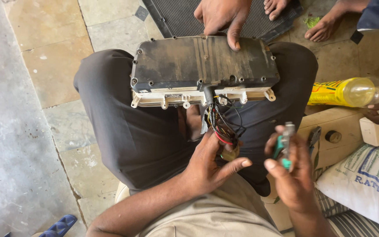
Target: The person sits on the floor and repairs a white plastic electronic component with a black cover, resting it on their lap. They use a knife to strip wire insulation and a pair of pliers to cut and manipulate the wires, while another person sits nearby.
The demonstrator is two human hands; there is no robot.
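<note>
Head view, looking down at a person sitting with knees apart in dark trousers. A dirty black panel box with a cream plastic rim lies across both knees, its back side up, and a bundle of wires in black, red and yellow hangs from the middle of its near edge.

The left hand sits just under that bundle, fingers half spread and loosely curled around the lower ends of the wires and a small round plug there; it touches them rather than clamps them. The right hand is just beside it, to the right, fingers closed around a pair of pliers with green grips, the metal tip pointing up, a little apart from the wires.

Another person's hand presses on the far edge of the box, with a black ribbed mat on the floor behind it. To the right lies a yellow bottle on its side, a cardboard box below it, and a white sack at the right edge. The floor is tiled stone on the left.
</note>
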